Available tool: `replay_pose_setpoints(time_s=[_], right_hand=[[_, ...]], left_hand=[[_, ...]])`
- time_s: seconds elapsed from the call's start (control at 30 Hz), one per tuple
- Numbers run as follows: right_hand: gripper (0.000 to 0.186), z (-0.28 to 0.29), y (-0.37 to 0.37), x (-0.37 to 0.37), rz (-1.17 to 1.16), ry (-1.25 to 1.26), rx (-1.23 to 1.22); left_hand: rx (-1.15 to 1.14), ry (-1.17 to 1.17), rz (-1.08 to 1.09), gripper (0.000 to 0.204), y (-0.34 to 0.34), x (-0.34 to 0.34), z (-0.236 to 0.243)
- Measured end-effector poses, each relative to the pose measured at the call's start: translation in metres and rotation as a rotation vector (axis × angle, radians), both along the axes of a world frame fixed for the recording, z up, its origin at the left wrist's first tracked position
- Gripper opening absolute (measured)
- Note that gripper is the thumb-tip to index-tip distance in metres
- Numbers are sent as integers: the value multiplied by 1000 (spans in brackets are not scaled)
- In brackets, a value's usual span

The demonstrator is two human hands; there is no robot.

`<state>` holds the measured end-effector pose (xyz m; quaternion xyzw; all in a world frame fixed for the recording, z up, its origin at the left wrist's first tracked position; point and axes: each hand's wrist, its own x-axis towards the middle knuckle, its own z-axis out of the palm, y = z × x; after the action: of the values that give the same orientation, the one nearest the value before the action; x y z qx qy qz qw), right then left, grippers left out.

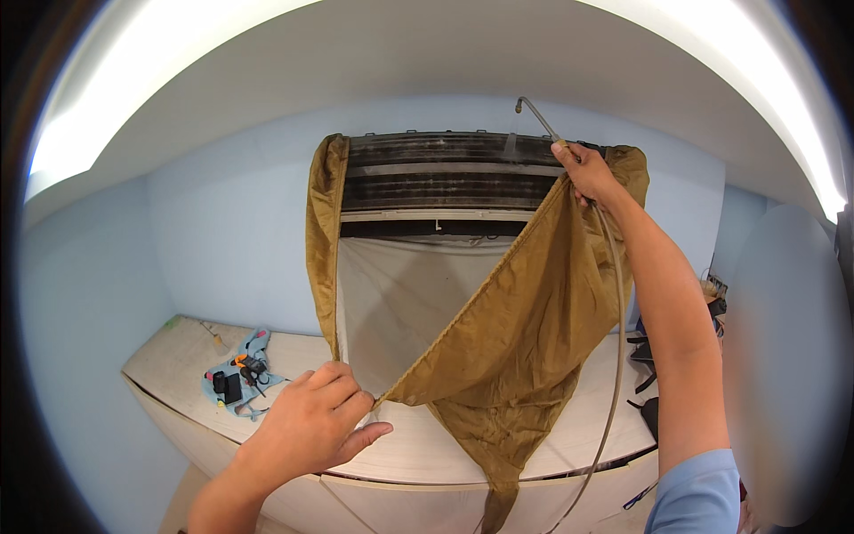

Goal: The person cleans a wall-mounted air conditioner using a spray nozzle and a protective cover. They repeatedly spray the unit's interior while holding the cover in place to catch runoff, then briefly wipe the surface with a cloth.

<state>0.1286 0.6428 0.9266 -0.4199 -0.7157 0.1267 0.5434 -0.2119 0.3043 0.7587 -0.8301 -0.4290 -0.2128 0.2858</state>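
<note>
My right hand (pixel 585 174) is raised and wrapped round the handle of a thin spray wand (pixel 539 117) with a bent tip. A fine spray drops from its nozzle in front of the dark, opened wall air conditioner (pixel 418 190). A brown cleaning cover (pixel 534 329) with a pale lining (pixel 391 294) hangs round the unit and narrows to a tail at the bottom. Low at the left, my left hand (pixel 313 416) is closed on the cover's front rim and pulls it down toward me. From the wand, a hose (pixel 616 374) runs down past the cover's right side.
Below the unit stands a long, pale wooden cabinet (pixel 294 347). On its left end lie a light-blue cloth (pixel 258 343) and small tools, one orange and black (pixel 252 363). Dark items (pixel 645 356) sit at the right end. A blurred pale shape (pixel 787 356) fills the right edge.
</note>
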Motion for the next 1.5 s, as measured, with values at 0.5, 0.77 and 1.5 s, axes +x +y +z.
replay_pose_setpoints(time_s=[0.5, 0.77, 1.5], right_hand=[[87, 23, -11, 8, -103, -103, -50], [86, 30, -9, 1, -63, -129, -65], [89, 13, -19, -39, 20, -121, -116]], left_hand=[[2, -8, -9, 31, 14, 1, 14], [-10, -1, -10, 31, 11, 6, 21], [-42, -23, -12, 30, 9, 3, 14]])
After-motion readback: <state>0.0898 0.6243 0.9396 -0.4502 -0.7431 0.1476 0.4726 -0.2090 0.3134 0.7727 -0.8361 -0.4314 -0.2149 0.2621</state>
